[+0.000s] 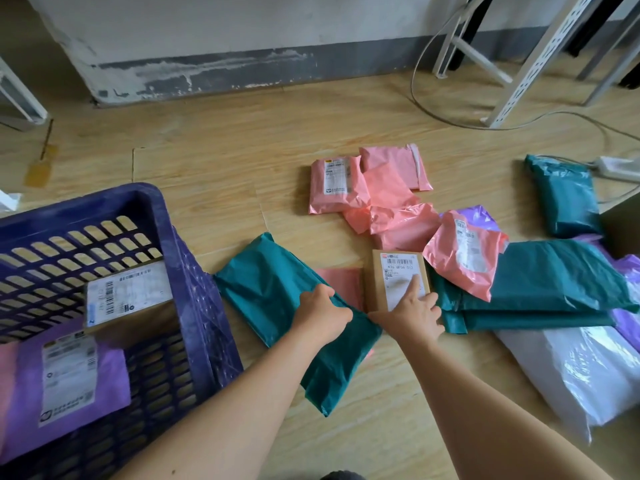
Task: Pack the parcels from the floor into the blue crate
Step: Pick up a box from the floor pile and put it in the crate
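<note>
At far left on the wooden floor (214, 161), the blue crate (194, 271) holds a purple parcel (69, 382) and a labelled box (128, 296). Right of it, the left hand (322, 315) pinches a teal parcel (273, 289), while the right hand (412, 317) rests spread on a small cardboard box (398, 282). Pink parcels (381, 195) and more teal ones (554, 282) lie farther right.

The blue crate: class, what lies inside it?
Inside the blue crate lie a brown box with a white label and a purple parcel. A pink edge shows at far left; anything beneath is hidden.
</note>
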### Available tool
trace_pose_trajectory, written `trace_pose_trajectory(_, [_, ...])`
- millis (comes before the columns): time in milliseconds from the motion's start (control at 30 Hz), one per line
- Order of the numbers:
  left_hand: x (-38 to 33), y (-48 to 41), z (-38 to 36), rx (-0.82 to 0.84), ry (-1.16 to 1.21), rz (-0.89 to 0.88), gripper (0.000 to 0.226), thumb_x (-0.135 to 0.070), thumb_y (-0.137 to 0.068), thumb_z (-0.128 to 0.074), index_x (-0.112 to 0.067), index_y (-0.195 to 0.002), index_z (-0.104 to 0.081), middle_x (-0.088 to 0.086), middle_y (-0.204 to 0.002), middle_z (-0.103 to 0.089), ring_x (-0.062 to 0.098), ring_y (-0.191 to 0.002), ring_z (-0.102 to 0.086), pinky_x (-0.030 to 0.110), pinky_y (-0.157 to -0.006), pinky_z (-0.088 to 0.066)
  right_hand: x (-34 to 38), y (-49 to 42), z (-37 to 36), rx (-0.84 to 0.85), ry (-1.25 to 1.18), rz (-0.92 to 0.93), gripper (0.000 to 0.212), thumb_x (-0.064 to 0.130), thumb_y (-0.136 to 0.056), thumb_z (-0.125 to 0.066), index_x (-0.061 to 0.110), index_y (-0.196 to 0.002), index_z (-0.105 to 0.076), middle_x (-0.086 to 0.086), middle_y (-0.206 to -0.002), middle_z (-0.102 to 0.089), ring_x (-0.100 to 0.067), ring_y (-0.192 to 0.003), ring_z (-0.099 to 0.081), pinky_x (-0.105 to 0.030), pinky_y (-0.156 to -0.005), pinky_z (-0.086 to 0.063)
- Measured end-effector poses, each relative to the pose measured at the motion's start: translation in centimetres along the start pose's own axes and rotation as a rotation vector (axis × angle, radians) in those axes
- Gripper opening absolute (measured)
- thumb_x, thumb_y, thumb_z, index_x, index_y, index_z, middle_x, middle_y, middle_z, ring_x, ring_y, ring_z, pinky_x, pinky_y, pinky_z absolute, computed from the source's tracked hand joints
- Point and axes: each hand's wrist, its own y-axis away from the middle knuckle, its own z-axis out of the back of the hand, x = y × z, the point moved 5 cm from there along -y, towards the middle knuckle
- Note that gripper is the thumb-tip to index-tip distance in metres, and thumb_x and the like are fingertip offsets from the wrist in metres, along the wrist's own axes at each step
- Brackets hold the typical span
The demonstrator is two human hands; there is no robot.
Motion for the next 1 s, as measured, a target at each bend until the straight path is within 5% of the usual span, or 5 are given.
trace_pose_trajectory(167, [-0.1,0.3,0.4,-0.003,-0.002,0.002,0.056,-0.022,-0.086,-0.055,-0.02,-0.139,-0.036,0.003,-0.139,-0.033,0.018,-0.104,-0.053,0.024,-0.074,-0.038,-0.1,0.3,0.3,0.0,-0.082,-0.023,0.116,0.031,-0.062,-0.077,0.032,-0.148,0.001,-0.018,-0.134,-0.026,-0.035,-0.126,-0.03,-0.045,-0.103,-0.035])
trace_pose_trajectory(433, [-1.4,2.6,1.3,-0.013,0.021,-0.03,0.054,-0.023,-0.089,-0.052,-0.019,-0.14,-0.034,0.004,-0.143,-0.032,0.013,-0.093,-0.042,0.024,-0.075,-0.035,0.4,2.9,5.1,-0.121,-0.187,0.188,0.113,0.022,-0.059,-0.077,0.04,-0.146,-0.007,-0.016,-0.131,-0.029,-0.035,-0.126,-0.027,-0.045,-0.1,-0.036])
trace_pose_trajectory(667, [-4.8,7.0,4.8,-0.065,0.107,-0.105,0.057,-0.034,-0.091,-0.054,-0.015,-0.141,-0.035,0.006,-0.142,-0.037,0.021,-0.121,-0.045,0.023,-0.083,-0.033,3.4,7.4,10.9,-0.077,-0.225,0.374,0.116,0.021,-0.059,-0.08,0.04,-0.147,-0.007,-0.015,-0.143,-0.023,-0.038,-0.132,-0.026,-0.045,-0.107,-0.033])
trace_pose_trajectory(1000, [-5.3,14.1,13.1,-0.173,0.317,-0.109,0.074,-0.054,-0.088,-0.052,-0.018,-0.145,-0.022,0.003,-0.137,-0.041,0.021,-0.116,-0.045,0.038,-0.094,-0.051,10.0,17.4,17.2,-0.042,-0.27,0.619,0.112,0.023,-0.059,-0.082,0.032,-0.148,-0.014,-0.017,-0.137,-0.038,-0.033,-0.123,-0.039,-0.04,-0.101,-0.038])
